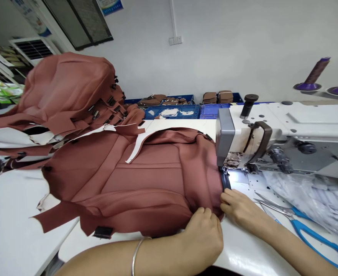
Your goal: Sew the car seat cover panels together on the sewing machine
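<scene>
A reddish-brown seat cover (146,180) lies spread on the white table, its right edge under the head of a sewing machine (232,145). My left hand (205,234) is closed on the cover's near right corner, fingers curled into the material. Just right of it, my right hand (238,207) pinches the cover's edge, where a dark strip (225,180) runs up toward the lit needle area. The needle itself is too small to make out. A white-backed flap (138,147) stands up from the cover's far side, and a black tab (103,232) hangs at its near edge.
Blue-handled scissors (307,226) lie right of my right arm, beside a clear plastic bag (309,199) of white pieces. More reddish-brown covers (68,88) are piled at the left. Blue crates (190,111) with brown pieces stand against the wall. A thread cone (312,76) rises above the machine.
</scene>
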### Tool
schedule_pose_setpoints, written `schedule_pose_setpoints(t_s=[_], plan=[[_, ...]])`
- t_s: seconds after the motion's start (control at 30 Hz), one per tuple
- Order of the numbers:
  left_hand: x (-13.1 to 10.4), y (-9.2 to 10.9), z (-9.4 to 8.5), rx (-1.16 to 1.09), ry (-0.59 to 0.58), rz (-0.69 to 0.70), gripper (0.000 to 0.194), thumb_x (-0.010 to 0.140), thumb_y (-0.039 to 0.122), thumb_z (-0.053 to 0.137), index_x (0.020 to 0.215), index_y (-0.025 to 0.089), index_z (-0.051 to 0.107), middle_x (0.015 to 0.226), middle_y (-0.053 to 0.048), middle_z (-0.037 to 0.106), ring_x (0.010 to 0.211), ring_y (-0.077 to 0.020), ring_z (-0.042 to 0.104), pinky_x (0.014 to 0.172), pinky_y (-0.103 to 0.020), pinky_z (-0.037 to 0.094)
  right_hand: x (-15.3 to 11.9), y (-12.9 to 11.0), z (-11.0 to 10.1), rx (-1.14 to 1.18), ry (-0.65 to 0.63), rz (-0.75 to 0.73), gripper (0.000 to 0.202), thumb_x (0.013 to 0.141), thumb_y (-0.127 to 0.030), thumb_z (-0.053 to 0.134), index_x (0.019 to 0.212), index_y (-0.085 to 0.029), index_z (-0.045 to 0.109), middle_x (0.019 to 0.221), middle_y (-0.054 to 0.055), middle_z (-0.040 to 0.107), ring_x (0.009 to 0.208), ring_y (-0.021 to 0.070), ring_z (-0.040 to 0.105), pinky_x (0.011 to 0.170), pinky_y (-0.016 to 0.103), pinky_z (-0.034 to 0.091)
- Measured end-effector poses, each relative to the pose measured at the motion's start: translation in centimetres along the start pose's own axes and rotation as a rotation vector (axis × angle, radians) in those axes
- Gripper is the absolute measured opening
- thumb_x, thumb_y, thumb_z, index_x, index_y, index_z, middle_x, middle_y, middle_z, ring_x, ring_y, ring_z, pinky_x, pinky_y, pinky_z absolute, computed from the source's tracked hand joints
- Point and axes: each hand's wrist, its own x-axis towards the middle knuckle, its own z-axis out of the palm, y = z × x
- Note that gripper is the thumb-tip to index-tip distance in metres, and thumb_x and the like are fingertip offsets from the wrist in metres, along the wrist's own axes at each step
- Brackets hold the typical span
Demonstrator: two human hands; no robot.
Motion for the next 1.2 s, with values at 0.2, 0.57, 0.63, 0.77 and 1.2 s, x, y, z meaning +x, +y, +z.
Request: schedule_pose_setpoints(t_s=[0.2,0.57,0.63,0.77,1.2], plan=[[1.1,1.4,-0.3,-0.080,-0.131,0.083,0.019,0.075,0.026,0.059,0.070,0.009,0.063,0.068,-0.013,0.057,0.061,-0.0194,0.048,0.053,-0.032,0.027,0.0,-0.4,1.6,-0.079,0.084,0.015,0.024,0.089,-0.009,0.039,0.069,-0.019,0.047,0.074,0.002,0.048,0.068,0.0172,0.040,0.060,0.031,0.030],[2.1,5.6,4.8,0.002,-0.206,-0.012,0.032,0.079,0.034,0.053,0.088,0.009,0.071,0.068,-0.017,0.060,0.058,-0.0195,0.043,0.053,-0.030,0.019,-2.9,-6.5,4.5,-0.328,0.285,0.259,0.024,0.079,-0.007,0.039,0.090,-0.010,0.060,0.096,0.017,0.060,0.081,0.0277,0.050,0.064,0.038,0.041],[1.8,5.9,5.5,0.017,-0.168,0.005,0.032,0.078,0.036,0.055,0.088,0.010,0.071,0.067,-0.017,0.059,0.058,-0.0189,0.042,0.054,-0.030,0.019,-3.1,-7.2,4.6,-0.314,0.315,0.257,0.023,0.079,-0.010,0.041,0.089,-0.009,0.061,0.108,0.020,0.059,0.090,0.0311,0.051,0.068,0.041,0.043],[1.1,5.5,5.9,0.026,-0.138,0.039,0.031,0.079,0.037,0.054,0.084,0.012,0.071,0.066,-0.015,0.058,0.057,-0.0179,0.040,0.054,-0.031,0.018,-3.3,-7.5,4.5,-0.328,0.307,0.215,0.030,0.077,-0.010,0.040,0.100,-0.006,0.060,0.114,0.021,0.059,0.081,0.0277,0.055,0.060,0.036,0.045],[2.3,1.3,0.6,-0.064,-0.257,-0.113,0.056,0.079,0.022,0.052,0.127,-0.006,0.042,0.075,-0.015,0.064,0.052,-0.0164,0.056,0.047,-0.027,0.032,-4.0,-6.4,5.4,-0.021,0.505,0.432,0.036,0.088,-0.014,0.035,0.122,-0.008,0.047,0.104,0.017,0.065,0.081,0.0213,0.065,0.064,0.029,0.055]])
